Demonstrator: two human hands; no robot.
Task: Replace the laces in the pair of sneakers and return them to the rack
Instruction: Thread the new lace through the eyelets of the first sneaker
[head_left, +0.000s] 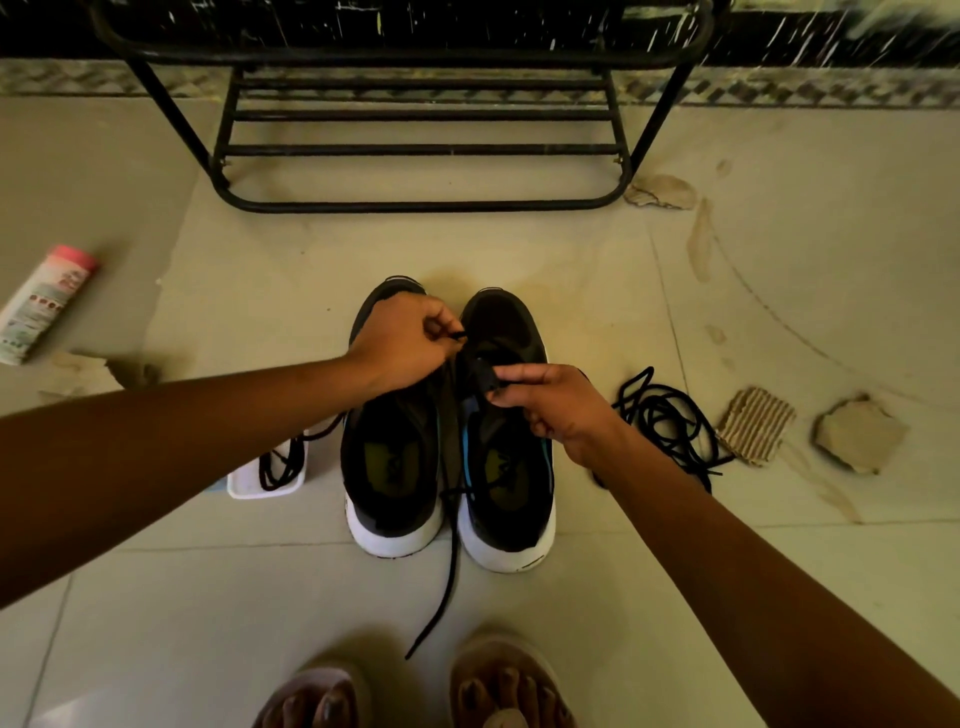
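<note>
1. The left hand (402, 338) is curled, its thumb and forefinger pinching the tip of a black lace (452, 545) above the toes.
2. The right hand (550, 405) pinches the black upper of the right sneaker (511, 499) near the eyelets.
3. The left sneaker (389, 467) stands touching it, toes to the rack (415, 205), heels towards the person. The lace trails out between the heels, ending near the sandalled feet (506, 680).
4. Loose laces (665, 415) lie tangled just beside the right wrist, with cardboard scraps (753, 426) beyond.
5. A white tray (244, 488) holding a second lace (280, 462) sits just beside the left sneaker.
6. Bare floor (426, 244) lies between the toes and the rack's bottom rail. A bottle (47, 301) lies well off to the left.
</note>
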